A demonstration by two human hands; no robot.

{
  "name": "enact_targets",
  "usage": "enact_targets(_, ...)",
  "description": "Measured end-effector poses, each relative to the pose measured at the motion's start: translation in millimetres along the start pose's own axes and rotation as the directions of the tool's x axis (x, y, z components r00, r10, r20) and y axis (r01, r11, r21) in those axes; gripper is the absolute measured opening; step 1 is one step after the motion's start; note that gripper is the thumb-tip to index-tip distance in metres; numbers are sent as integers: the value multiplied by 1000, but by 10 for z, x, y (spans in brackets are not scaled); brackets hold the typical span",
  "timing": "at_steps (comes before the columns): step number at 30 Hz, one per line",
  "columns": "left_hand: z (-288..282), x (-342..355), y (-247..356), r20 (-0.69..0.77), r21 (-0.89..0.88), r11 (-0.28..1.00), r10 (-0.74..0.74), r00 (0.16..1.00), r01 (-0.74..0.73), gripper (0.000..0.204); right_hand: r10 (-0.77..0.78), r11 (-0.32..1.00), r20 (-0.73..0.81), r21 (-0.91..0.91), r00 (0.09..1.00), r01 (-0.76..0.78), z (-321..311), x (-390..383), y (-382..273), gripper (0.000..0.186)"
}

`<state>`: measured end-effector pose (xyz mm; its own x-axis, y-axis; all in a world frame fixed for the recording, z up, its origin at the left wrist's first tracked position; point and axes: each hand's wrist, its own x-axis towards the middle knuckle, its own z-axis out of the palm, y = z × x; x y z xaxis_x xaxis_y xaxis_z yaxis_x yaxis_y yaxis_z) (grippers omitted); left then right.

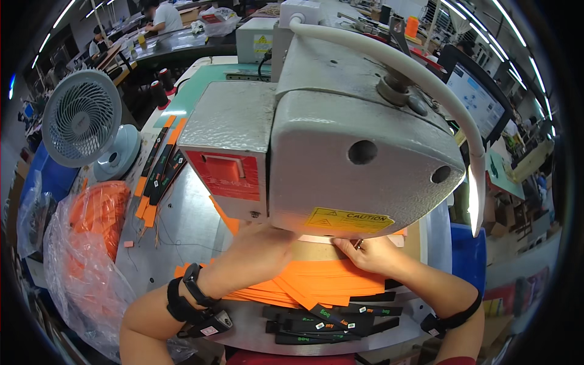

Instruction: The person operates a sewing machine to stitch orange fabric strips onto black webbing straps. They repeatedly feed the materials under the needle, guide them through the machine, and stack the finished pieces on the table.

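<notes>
Both hands are at the front foot of a grey sewing machine head. My left hand is curled with its fingertips hidden under the machine. My right hand is closed, its thumb at the end of a narrow pale strip that runs along the machine's lower edge. Whatever either hand grips is concealed. Just in front of the hands lies a fanned stack of orange strips on a tan board. Black label ends with printing stick out nearer me.
More orange and black strips lie to the left on the metal table. Beyond them stand a grey fan and a clear plastic bag with orange material. A white cable arches over the machine. At right are a monitor and a blue bin.
</notes>
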<state>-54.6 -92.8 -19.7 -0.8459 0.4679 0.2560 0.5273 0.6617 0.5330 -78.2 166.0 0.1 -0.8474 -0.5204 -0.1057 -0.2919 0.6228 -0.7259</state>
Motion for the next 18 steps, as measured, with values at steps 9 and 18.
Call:
enact_targets(9, 8, -21, 48, -51, 66, 998, 14, 999, -10, 40, -68, 996, -54, -68, 996, 64, 32, 4, -19, 16)
enact_targets(18, -115, -37, 95, 34, 115, 993, 8, 999, -12, 51, -387, 827, -122, -483, 914, 286, -278, -346, 307, 26)
